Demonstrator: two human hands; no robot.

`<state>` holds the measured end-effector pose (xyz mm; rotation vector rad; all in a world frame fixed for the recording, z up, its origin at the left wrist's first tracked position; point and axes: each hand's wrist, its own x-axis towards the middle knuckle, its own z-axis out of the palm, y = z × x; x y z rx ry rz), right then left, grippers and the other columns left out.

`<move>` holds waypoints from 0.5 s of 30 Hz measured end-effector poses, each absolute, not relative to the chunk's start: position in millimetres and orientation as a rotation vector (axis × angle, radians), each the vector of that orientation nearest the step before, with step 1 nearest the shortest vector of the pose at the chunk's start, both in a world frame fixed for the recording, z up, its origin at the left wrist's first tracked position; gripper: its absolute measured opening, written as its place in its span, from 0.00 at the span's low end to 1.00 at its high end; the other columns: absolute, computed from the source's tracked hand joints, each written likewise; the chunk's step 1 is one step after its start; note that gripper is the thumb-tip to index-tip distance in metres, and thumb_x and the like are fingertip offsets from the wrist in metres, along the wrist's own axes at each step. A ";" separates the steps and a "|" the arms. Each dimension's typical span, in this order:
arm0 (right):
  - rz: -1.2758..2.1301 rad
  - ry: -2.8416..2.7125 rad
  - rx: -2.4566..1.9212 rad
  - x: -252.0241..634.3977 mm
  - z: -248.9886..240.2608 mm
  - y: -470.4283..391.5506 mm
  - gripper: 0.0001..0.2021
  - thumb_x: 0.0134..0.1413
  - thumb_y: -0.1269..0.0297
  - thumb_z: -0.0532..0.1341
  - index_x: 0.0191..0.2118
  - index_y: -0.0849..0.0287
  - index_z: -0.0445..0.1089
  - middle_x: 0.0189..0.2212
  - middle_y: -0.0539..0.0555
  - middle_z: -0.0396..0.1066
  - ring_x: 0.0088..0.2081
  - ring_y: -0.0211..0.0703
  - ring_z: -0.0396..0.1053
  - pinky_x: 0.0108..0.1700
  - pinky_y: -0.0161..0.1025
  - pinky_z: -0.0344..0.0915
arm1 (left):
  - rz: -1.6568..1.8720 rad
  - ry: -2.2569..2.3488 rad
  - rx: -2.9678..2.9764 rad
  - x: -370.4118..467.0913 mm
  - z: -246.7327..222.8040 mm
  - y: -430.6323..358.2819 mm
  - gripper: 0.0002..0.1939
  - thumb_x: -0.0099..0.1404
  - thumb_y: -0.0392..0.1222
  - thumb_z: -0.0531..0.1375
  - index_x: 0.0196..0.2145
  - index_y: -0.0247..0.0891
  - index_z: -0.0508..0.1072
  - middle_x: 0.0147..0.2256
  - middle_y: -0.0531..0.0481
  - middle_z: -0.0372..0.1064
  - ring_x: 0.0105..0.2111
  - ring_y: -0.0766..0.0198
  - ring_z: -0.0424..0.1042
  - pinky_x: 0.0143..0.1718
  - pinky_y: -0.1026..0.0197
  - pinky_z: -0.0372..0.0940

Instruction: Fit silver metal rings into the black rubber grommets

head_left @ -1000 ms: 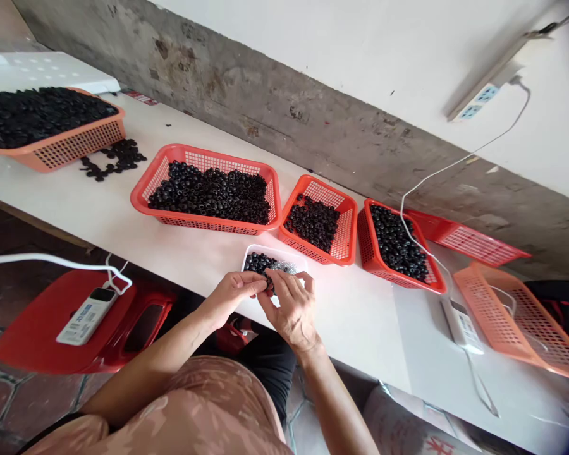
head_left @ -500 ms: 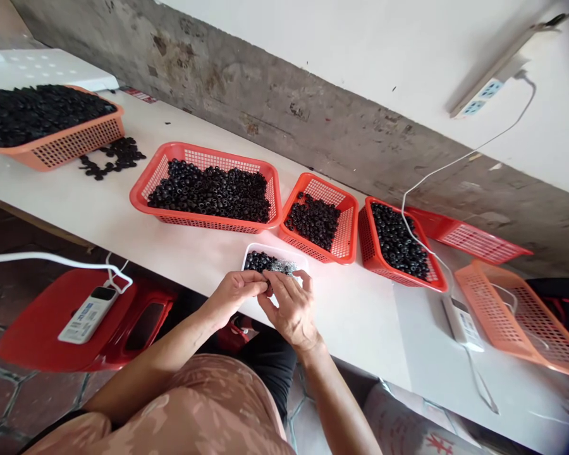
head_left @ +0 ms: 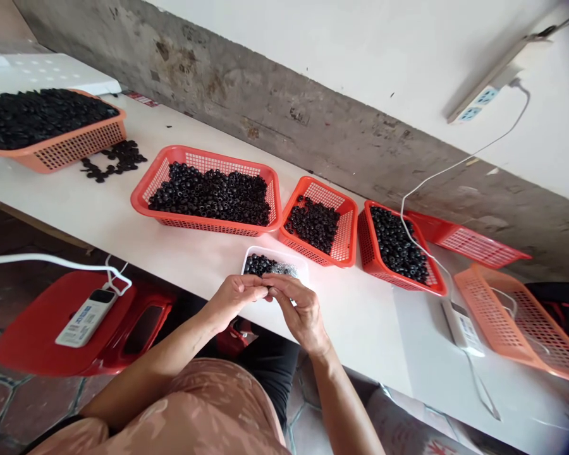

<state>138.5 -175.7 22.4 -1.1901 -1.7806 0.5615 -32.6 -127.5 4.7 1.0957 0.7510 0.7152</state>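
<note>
Fingertips of my left hand (head_left: 232, 300) and my right hand (head_left: 299, 309) meet just over the table's front edge. Both hands are closed in a pinch around a small dark part (head_left: 268, 288), mostly hidden by the fingers. Right behind them stands a white plastic tub (head_left: 303, 264). Black round parts (head_left: 258, 264) lie in its left side, and small shiny silver pieces (head_left: 284, 270) in its right side. My hands cover the tub's near edge.
Behind the tub stand a wide red basket (head_left: 206, 226), a smaller red basket (head_left: 308, 253) and another red basket (head_left: 367, 246), all holding black parts. An orange basket (head_left: 76, 148) is heaped at left. A white cable (head_left: 436, 167) crosses the right basket. A power strip (head_left: 85, 319) rests on a red stool (head_left: 33, 328).
My right hand has turned, its fingers drawing into a tighter pinch at the left fingertips. My left hand stays nearly in place. The camera view has shifted slightly.
</note>
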 end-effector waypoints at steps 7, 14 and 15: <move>0.135 -1.997 -1.287 132.1 20.9 -179.3 0.18 0.66 0.59 0.61 0.58 0.57 0.68 0.53 0.60 0.75 0.50 0.50 0.74 0.53 0.50 0.65 | 0.693 0.808 1.043 -32.5 12.1 -125.5 0.11 0.58 0.45 0.63 0.32 0.35 0.81 0.27 0.50 0.74 0.29 0.64 0.67 0.32 0.64 0.60; -0.239 -2.081 -1.395 124.2 17.5 -174.0 0.13 0.66 0.63 0.59 0.52 0.62 0.69 0.47 0.61 0.78 0.45 0.49 0.76 0.56 0.51 0.57 | 0.709 0.830 1.026 -30.7 20.0 -125.8 0.11 0.57 0.46 0.64 0.31 0.36 0.81 0.22 0.52 0.71 0.27 0.63 0.69 0.28 0.65 0.62; -0.234 -2.083 -1.387 124.4 18.2 -173.4 0.12 0.66 0.63 0.59 0.51 0.63 0.70 0.47 0.61 0.78 0.44 0.49 0.76 0.56 0.51 0.57 | 0.708 0.826 1.032 -31.2 19.0 -125.7 0.11 0.57 0.46 0.64 0.32 0.36 0.81 0.22 0.52 0.71 0.28 0.63 0.69 0.27 0.65 0.62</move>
